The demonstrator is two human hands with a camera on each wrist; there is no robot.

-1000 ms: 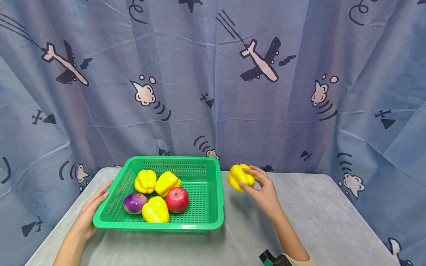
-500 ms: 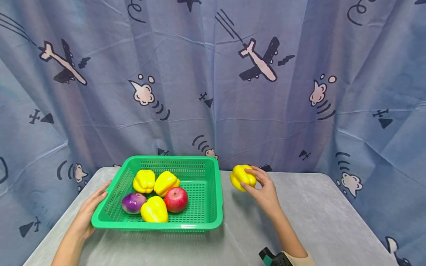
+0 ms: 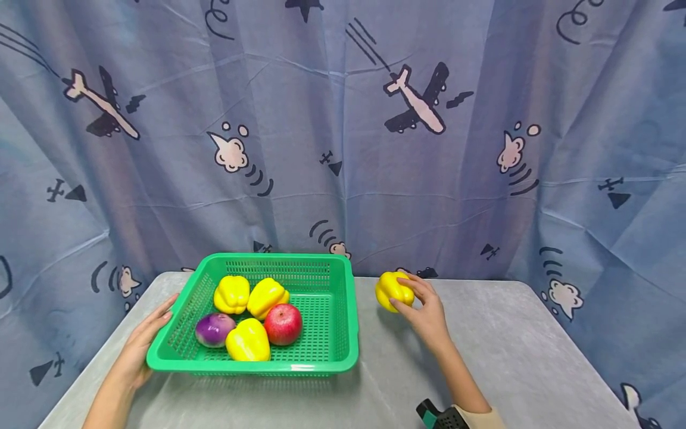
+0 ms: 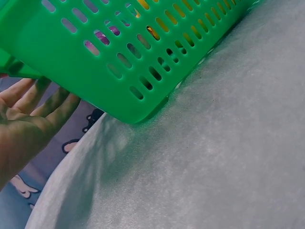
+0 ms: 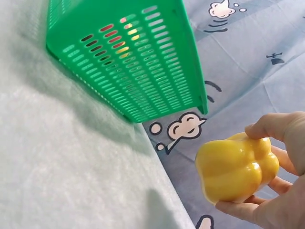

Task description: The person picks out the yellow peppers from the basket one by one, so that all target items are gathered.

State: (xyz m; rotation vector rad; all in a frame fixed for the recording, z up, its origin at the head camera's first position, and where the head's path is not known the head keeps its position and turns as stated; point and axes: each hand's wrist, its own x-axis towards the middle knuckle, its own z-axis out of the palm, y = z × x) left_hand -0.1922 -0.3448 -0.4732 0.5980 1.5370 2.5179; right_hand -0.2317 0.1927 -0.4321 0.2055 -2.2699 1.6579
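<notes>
In the head view my right hand [image 3: 426, 310] pinches a yellow bell pepper [image 3: 393, 292] between thumb and fingers, to the right of the green basket [image 3: 332, 364]. The right wrist view shows this bell pepper [image 5: 233, 169] apart from the basket, with a shadow on the table below it. My left hand [image 3: 140, 342] lies along the basket's left side. Its fingers [image 4: 59, 107] look fairly straight and touch beneath the rim; the left thumb is hidden. Inside the basket are three more yellow bell peppers [image 3: 249, 341], a purple eggplant [image 3: 215, 330] and a red apple [image 3: 283, 325].
The grey table [image 3: 514, 357] stretches to the right of the basket and in front of it. A blue curtain [image 3: 300, 119] printed with planes hangs right behind the table's back edge. A dark device [image 3: 442, 417] sits at my right wrist.
My right hand has shifted slightly right and down with the bell pepper. The left hand, the basket and its contents stay put.
</notes>
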